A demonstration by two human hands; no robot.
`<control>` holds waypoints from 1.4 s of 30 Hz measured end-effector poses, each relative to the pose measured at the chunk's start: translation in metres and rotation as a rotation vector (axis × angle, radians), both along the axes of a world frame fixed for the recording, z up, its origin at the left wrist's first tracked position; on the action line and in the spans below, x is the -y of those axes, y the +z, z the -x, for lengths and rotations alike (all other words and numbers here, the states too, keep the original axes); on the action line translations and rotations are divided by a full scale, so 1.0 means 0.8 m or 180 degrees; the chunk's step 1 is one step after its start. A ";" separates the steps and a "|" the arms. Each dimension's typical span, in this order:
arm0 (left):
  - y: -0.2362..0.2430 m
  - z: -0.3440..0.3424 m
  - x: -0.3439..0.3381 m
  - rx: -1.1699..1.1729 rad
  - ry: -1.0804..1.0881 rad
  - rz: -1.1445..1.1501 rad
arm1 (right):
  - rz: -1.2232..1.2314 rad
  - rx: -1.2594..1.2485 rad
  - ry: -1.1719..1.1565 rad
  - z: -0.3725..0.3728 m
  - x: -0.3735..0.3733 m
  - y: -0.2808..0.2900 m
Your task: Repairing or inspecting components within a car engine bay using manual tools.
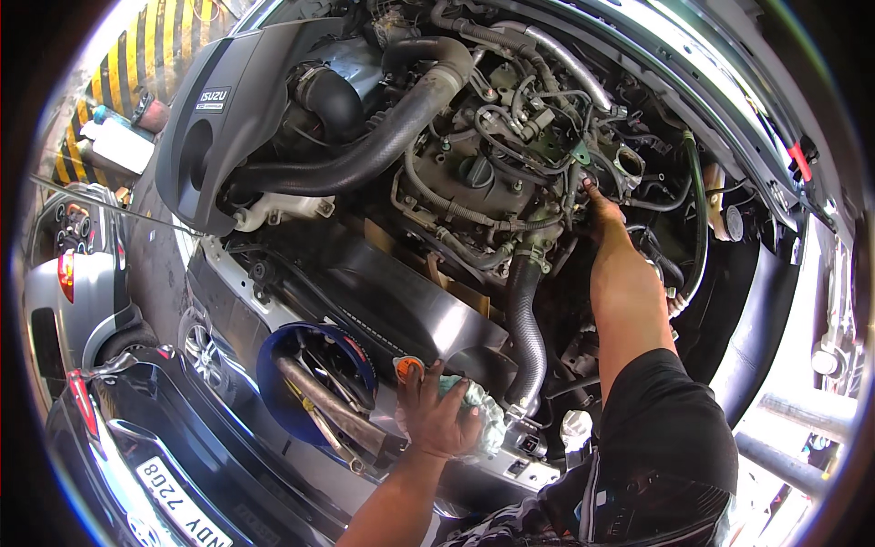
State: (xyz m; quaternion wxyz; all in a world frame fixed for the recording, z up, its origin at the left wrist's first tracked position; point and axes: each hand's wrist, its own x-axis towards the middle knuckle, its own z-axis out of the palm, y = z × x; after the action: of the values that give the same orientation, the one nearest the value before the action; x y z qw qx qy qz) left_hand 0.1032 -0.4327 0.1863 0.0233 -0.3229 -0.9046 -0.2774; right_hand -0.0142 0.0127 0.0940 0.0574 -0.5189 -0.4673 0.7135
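My left hand [439, 415] leans on the front edge of the engine bay, its fingers spread. A crumpled pale green and white rag [488, 424] lies under and beside the palm. By its fingertips is an orange cap [407, 365]. My right hand [604, 211] reaches deep into the right side of the engine [456, 187], with its thumb against parts near a round metal opening [629, 162]. The other fingers are hidden among pipes and wires, so what they touch cannot be made out. Below that arm runs a black ribbed hose [522, 333].
A blue round tray [271, 365] holding a metal bar and tools sits left of my left hand. A thick dark air pipe [365, 164] crosses the engine's left side, near a black engine cover [196, 173]. Cardboard pieces [456, 290] stand before the engine. A silver car [68, 305] is parked at left.
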 end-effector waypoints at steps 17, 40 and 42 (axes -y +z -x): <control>0.005 0.005 -0.004 -0.0308 -0.0004 -0.0025 | -0.0097 0.0293 -0.0183 0.006 -0.008 -0.009; 0.006 0.005 -0.004 -0.0256 0.0030 0.0017 | 0.0030 -0.0037 -0.0147 0.006 0.004 0.000; 0.009 0.006 -0.005 -0.0281 0.0006 0.0015 | 0.0089 0.0243 -0.0191 0.008 0.004 0.005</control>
State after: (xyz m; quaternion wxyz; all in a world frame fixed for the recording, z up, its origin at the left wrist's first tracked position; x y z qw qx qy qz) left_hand 0.0981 -0.4290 0.1932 0.0627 -0.3341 -0.9036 -0.2608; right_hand -0.0206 0.0098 0.0982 0.0537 -0.5603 -0.4434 0.6976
